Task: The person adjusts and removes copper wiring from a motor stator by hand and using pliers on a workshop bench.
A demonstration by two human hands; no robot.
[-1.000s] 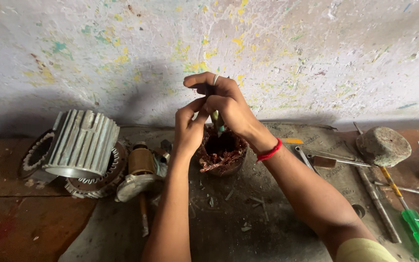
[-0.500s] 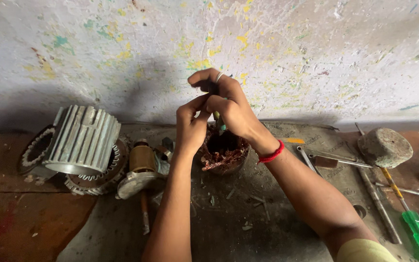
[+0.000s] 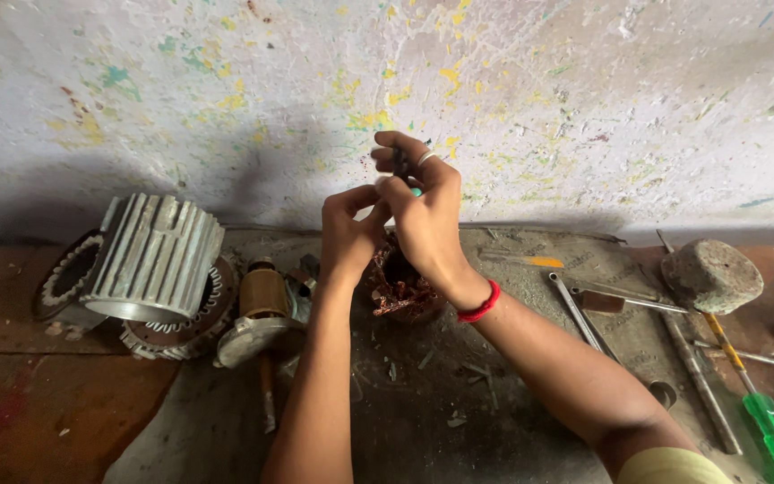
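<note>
both hands, left hand (image 3: 348, 231) and right hand (image 3: 425, 215), pinched together on a mostly hidden small tool (image 3: 400, 163)

Two hands are working at the middle of the bench: one left hand (image 3: 348, 231) and one right hand (image 3: 425, 215), the right showing one ring and one red wristband (image 3: 479, 305). One copper-wound coil body (image 3: 400, 285) is sitting under them. At the left, one ribbed grey motor housing (image 3: 152, 260), one stator ring (image 3: 172, 327) and one rotor (image 3: 263, 305) are lying. At the right, one round stone-like lump (image 3: 711, 273) and one green-handled screwdriver (image 3: 763, 414) are resting, with several thin metal rods, too overlapped to count surely.
</note>
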